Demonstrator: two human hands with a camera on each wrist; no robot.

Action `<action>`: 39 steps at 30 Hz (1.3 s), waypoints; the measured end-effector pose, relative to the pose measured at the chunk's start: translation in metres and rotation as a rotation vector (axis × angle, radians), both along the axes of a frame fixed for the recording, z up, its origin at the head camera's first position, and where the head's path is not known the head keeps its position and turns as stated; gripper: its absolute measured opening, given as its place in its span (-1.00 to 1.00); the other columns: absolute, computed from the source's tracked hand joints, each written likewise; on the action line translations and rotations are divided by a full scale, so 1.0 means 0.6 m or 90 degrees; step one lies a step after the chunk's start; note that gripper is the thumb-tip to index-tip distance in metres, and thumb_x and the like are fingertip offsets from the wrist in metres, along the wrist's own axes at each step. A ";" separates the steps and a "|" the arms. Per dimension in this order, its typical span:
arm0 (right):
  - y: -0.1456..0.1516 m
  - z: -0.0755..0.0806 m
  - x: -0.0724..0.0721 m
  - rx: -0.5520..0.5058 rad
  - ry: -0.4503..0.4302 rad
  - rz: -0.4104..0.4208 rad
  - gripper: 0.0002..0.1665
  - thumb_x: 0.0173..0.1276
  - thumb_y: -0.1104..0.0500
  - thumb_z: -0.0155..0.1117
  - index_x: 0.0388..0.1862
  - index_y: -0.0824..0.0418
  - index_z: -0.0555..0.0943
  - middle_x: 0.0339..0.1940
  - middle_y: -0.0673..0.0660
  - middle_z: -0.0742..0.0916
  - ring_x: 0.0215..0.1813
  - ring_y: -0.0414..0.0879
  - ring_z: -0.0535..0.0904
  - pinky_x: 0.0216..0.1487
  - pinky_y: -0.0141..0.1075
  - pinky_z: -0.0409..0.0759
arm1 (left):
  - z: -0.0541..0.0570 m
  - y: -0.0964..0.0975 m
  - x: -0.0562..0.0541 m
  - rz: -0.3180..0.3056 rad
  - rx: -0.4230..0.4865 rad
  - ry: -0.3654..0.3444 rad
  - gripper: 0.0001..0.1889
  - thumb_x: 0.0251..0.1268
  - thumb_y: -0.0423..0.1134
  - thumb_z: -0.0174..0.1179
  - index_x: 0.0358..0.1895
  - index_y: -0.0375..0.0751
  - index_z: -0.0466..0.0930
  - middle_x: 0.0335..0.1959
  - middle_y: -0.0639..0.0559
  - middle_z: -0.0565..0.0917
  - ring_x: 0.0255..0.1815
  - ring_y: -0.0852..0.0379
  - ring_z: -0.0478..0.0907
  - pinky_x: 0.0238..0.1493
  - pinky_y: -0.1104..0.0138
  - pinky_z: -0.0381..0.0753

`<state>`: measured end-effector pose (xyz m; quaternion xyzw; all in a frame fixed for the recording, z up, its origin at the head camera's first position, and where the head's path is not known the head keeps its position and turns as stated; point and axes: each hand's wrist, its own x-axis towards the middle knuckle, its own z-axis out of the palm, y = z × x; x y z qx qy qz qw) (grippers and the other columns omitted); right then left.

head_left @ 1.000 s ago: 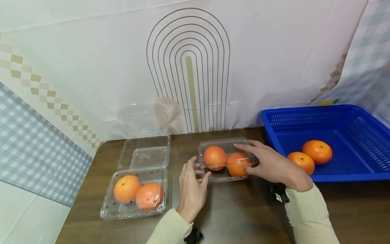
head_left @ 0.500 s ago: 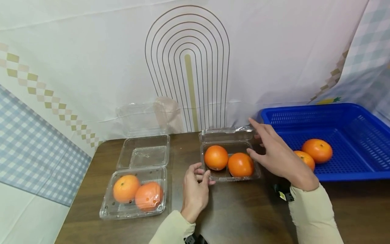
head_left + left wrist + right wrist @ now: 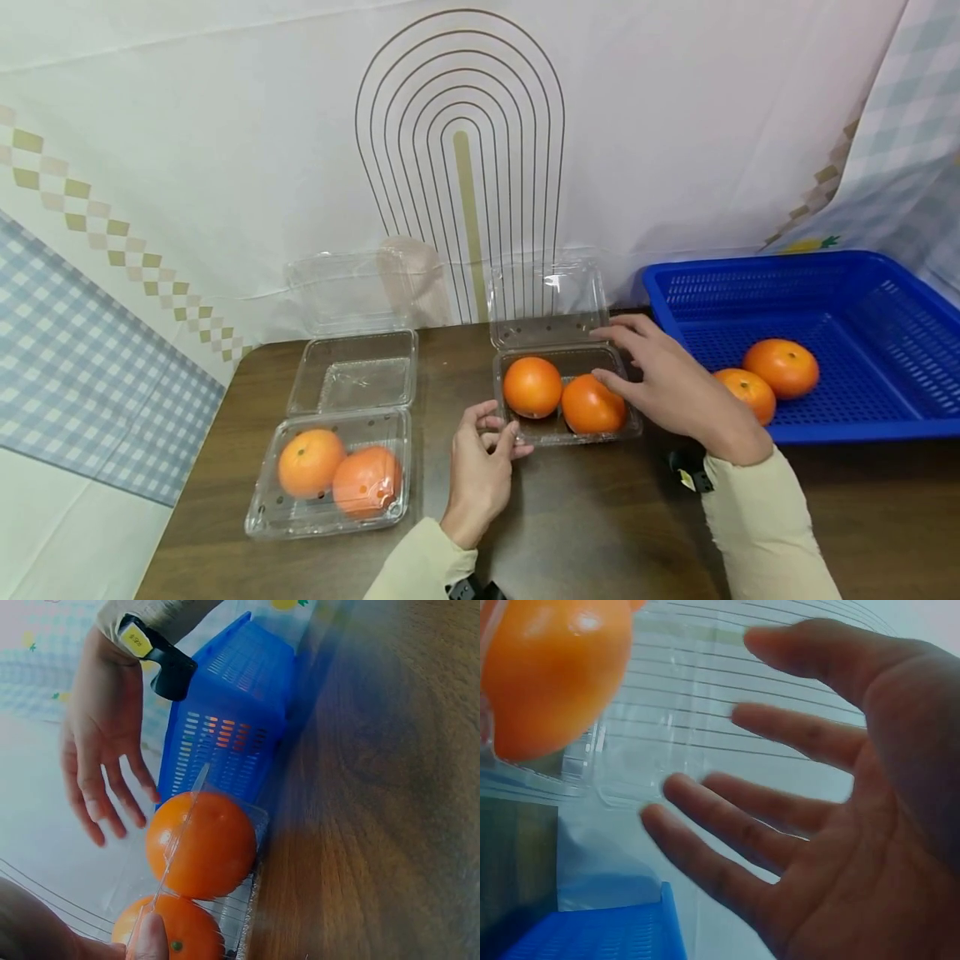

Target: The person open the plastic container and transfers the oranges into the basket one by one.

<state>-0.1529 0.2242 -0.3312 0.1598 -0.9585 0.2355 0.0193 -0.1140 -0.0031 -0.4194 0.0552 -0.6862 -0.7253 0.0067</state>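
1. A white cloth backdrop (image 3: 660,125) printed with thin brown arches hangs behind a dark brown wood-grain tabletop (image 3: 585,533), with pale blue gingham at both sides.
2. Near the middle of the tabletop's back edge sits a clear plastic hinged container (image 3: 573,440), its lid (image 3: 547,292) raised against the backdrop. Two round, glossy orange fruits (image 3: 532,387) lie side by side in its base.
3. The left hand (image 3: 480,471) reaches in from the near edge, its thumb toward the right and its fingers bent. Its grip is clenched on the rim at the container's front left corner, the thumb pressed against the plastic.
4. The right hand (image 3: 667,387) slants in from the right, palm toward the container, thumb nearer the person and fingers spread. Its grip is released and holds nothing; the fingertips hang over the container's right side, near the hinge. Whether they brush the lid cannot be told.
5. By the tabletop's left edge rests a closed clear container (image 3: 292,521) holding two orange fruits. Behind it, at the back left corner, stands an open clear container (image 3: 360,383), lid upright.
6. At the right of the back edge, a blue perforated plastic basket (image 3: 862,434) carries two more orange fruits (image 3: 780,368), touching.
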 end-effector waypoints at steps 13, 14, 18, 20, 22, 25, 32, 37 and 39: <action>-0.023 -0.030 -0.007 0.069 -0.089 0.064 -0.46 0.46 0.04 0.33 0.32 0.27 0.59 0.26 0.30 0.67 0.24 0.24 0.55 0.36 0.22 0.55 | 0.000 -0.002 0.001 -0.007 0.014 0.001 -0.56 0.40 -0.55 0.18 0.29 -0.46 0.34 -0.11 -0.17 0.47 -0.32 0.03 0.72 -0.26 0.26 0.87; -0.023 -0.031 -0.007 0.065 -0.081 0.069 -0.49 0.44 0.06 0.35 0.27 0.27 0.62 0.21 0.26 0.70 0.19 0.19 0.57 0.32 0.19 0.59 | 0.000 -0.002 0.001 -0.008 0.016 0.002 -0.56 0.40 -0.55 0.18 0.29 -0.47 0.34 -0.12 -0.16 0.47 -0.32 0.03 0.71 -0.25 0.26 0.87; -0.026 -0.034 -0.009 0.056 -0.058 0.076 -0.56 0.35 0.12 0.45 0.15 0.26 0.66 0.08 0.19 0.71 0.09 0.11 0.56 0.19 0.09 0.65 | -0.001 -0.002 0.001 -0.010 0.018 0.003 -0.56 0.40 -0.55 0.18 0.29 -0.47 0.33 -0.12 -0.16 0.48 -0.32 0.04 0.71 -0.24 0.23 0.87; -0.028 -0.035 -0.010 0.052 -0.060 0.071 -0.52 0.30 0.14 0.50 0.16 0.26 0.66 0.07 0.19 0.68 0.09 0.10 0.54 0.16 0.06 0.66 | -0.001 -0.002 0.001 -0.010 0.017 0.004 -0.56 0.40 -0.55 0.18 0.29 -0.47 0.33 -0.12 -0.16 0.48 -0.32 0.03 0.72 -0.24 0.23 0.87; -0.031 -0.036 -0.010 0.045 -0.059 0.067 -0.50 0.24 0.16 0.54 0.15 0.27 0.67 0.03 0.18 0.64 0.07 0.08 0.52 0.12 0.02 0.67 | -0.001 -0.002 0.001 -0.010 0.016 0.005 -0.55 0.40 -0.55 0.18 0.30 -0.47 0.33 -0.12 -0.16 0.48 -0.31 0.02 0.72 -0.25 0.24 0.87; -0.034 -0.038 -0.009 0.029 -0.058 0.057 -0.50 0.17 0.20 0.60 0.10 0.26 0.71 -0.05 0.13 0.58 -0.01 0.02 0.51 0.04 -0.06 0.66 | -0.001 -0.002 0.000 -0.011 0.019 0.006 -0.55 0.40 -0.55 0.18 0.30 -0.47 0.33 -0.12 -0.16 0.48 -0.30 -0.01 0.72 -0.25 0.26 0.87; -0.035 -0.036 -0.005 0.041 -0.061 0.040 -0.61 0.26 0.05 0.55 -0.02 0.18 0.66 -0.07 0.14 0.63 -0.09 -0.01 0.55 -0.03 -0.05 0.71 | -0.001 -0.003 0.001 -0.010 0.022 0.004 -0.56 0.40 -0.56 0.17 0.29 -0.47 0.34 -0.12 -0.16 0.47 -0.31 0.01 0.71 -0.25 0.26 0.87; -0.031 -0.028 -0.003 0.052 -0.077 0.060 -0.71 0.48 0.07 0.32 0.04 0.22 0.65 -0.01 0.18 0.72 0.00 0.04 0.62 0.15 0.08 0.70 | 0.000 -0.003 0.000 -0.012 0.024 -0.011 -0.57 0.41 -0.57 0.15 0.29 -0.46 0.35 -0.11 -0.16 0.46 -0.31 0.01 0.71 -0.24 0.30 0.87; -0.030 -0.026 -0.003 0.048 -0.080 0.067 -0.69 0.47 0.10 0.33 0.07 0.23 0.64 0.02 0.19 0.72 0.04 0.07 0.61 0.18 0.11 0.68 | 0.000 -0.003 -0.001 -0.012 0.034 -0.015 -0.57 0.41 -0.58 0.14 0.29 -0.47 0.34 -0.11 -0.16 0.44 -0.29 0.00 0.70 -0.23 0.31 0.87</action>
